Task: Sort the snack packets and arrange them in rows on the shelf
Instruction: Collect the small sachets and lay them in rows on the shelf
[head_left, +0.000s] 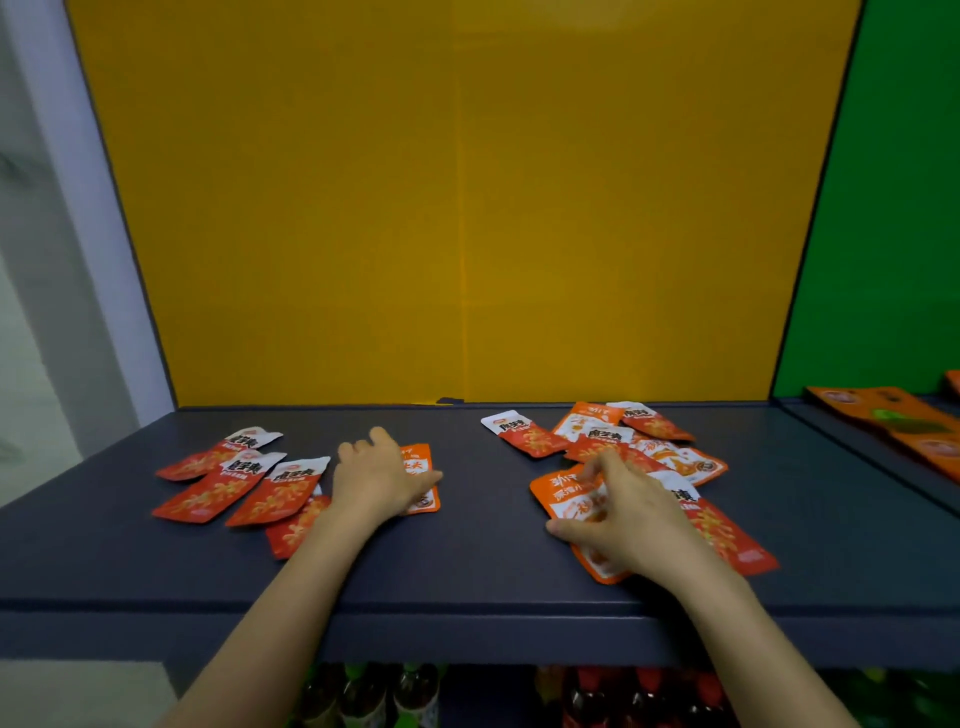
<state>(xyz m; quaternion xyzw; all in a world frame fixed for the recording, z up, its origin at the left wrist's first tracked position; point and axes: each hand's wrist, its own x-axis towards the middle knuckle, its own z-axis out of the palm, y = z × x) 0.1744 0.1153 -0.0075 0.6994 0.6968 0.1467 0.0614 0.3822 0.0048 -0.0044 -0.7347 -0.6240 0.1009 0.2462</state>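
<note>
On the dark grey shelf (467, 545) lie red and orange snack packets. Several red packets (244, 483) sit in a loose row at the left. My left hand (379, 480) rests flat on an orange packet (423, 473) just right of that row, fingers spread. At the right is a mixed heap of red and orange packets (644, 441). My right hand (628, 514) lies on the nearest orange packet (571, 501) of that heap, thumb at its near edge and fingers curled over its top. A red packet (727, 535) lies partly under that hand.
A yellow back panel (467, 208) closes the shelf behind. Right of it stands a green panel (893, 208), with orange packets (893, 421) on the neighbouring shelf. Bottles (374, 696) stand on the level below. The shelf's front edge runs near my forearms.
</note>
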